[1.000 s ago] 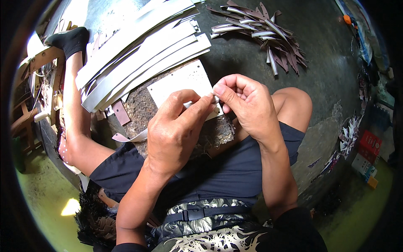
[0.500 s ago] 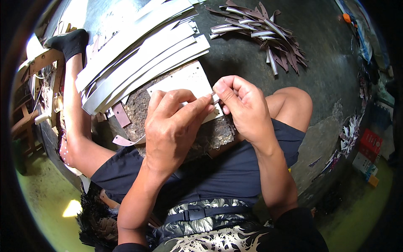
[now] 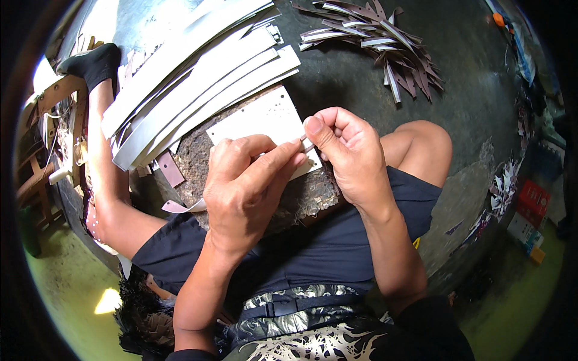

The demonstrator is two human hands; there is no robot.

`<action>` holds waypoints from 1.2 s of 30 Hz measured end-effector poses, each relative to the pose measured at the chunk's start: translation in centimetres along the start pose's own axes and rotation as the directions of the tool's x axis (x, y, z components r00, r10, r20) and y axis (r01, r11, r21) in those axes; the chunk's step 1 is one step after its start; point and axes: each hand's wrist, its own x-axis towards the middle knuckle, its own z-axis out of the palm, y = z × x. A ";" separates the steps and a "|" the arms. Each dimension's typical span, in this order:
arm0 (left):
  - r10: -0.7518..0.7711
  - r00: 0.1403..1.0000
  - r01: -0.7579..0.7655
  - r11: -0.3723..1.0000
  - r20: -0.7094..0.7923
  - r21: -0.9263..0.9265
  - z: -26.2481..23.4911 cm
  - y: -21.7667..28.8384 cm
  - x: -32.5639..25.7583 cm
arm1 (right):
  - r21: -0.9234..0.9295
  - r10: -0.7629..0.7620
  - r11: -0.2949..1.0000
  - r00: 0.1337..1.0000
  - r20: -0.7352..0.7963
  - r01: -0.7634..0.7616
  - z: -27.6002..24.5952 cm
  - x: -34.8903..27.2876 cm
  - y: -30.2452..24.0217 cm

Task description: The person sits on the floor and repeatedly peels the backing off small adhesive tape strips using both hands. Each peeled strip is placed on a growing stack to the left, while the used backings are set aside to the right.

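My left hand (image 3: pixel 244 189) and my right hand (image 3: pixel 352 150) meet over a white sheet with small dark holes (image 3: pixel 259 120), which lies on a rough, worn block (image 3: pixel 192 156) between my legs. Both hands are closed in a pinch on a narrow pale strip (image 3: pixel 306 144), of which only a bit shows between my fingertips. From under my left hand, a curved strip end with a hole (image 3: pixel 174 207) sticks out to the left; whether it is the same strip is hidden. Beside it on the block lies a small brown piece with a hole (image 3: pixel 171 169).
Long white strips (image 3: pixel 198 90) are stacked beyond the block, at the left. Farther right, a heap of pointed brown strips (image 3: pixel 397 48) lies on the dark floor. A wooden frame (image 3: pixel 66 114) stands at far left. Scraps (image 3: pixel 503 189) and a red box (image 3: pixel 533 201) are at right.
Both hands keep their pinch in nearly the same place over the sheet. My right thumb has lifted and shifted slightly. The whole view has moved a little.
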 end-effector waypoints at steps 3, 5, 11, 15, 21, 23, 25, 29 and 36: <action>-0.011 1.000 0.011 1.000 0.005 -0.002 -0.1 0.0 0.1 | 0.019 0.004 1.000 1.000 0.006 -0.004 -0.3 0.3 0.0; -0.020 1.000 0.020 1.000 0.007 -0.002 -0.2 0.1 0.1 | 0.010 0.004 1.000 1.000 0.012 -0.004 -0.5 0.4 0.1; -0.032 0.999 0.032 0.999 0.020 -0.008 -0.2 0.1 0.1 | -0.008 0.022 1.000 1.000 0.010 -0.022 -1.1 1.0 0.3; -0.041 0.999 0.041 0.999 0.032 -0.006 -0.3 0.2 0.1 | -0.010 0.023 1.000 1.000 0.008 -0.023 -1.6 1.3 0.7; -0.041 0.999 0.041 0.999 0.035 -0.013 -0.3 0.1 0.2 | 0.019 0.019 1.000 1.000 0.003 -0.019 -2.5 2.1 1.8; -0.039 0.999 0.040 0.999 0.037 -0.011 -0.3 0.1 0.2 | -0.028 0.058 0.998 0.998 -0.014 -0.058 -3.0 2.5 2.1; -0.037 0.999 0.037 0.999 0.040 -0.006 -0.3 0.1 0.2 | -0.048 0.071 0.996 0.997 -0.032 -0.073 -3.3 2.9 2.4; -0.049 0.998 0.050 0.999 0.048 -0.017 -0.4 0.2 0.2 | -0.098 0.082 0.991 0.992 -0.095 -0.092 -3.5 3.4 3.1; -0.046 0.997 0.048 0.999 0.058 -0.024 -0.5 0.2 0.4 | -0.268 0.094 0.951 0.971 -0.220 -0.153 -4.0 4.4 3.9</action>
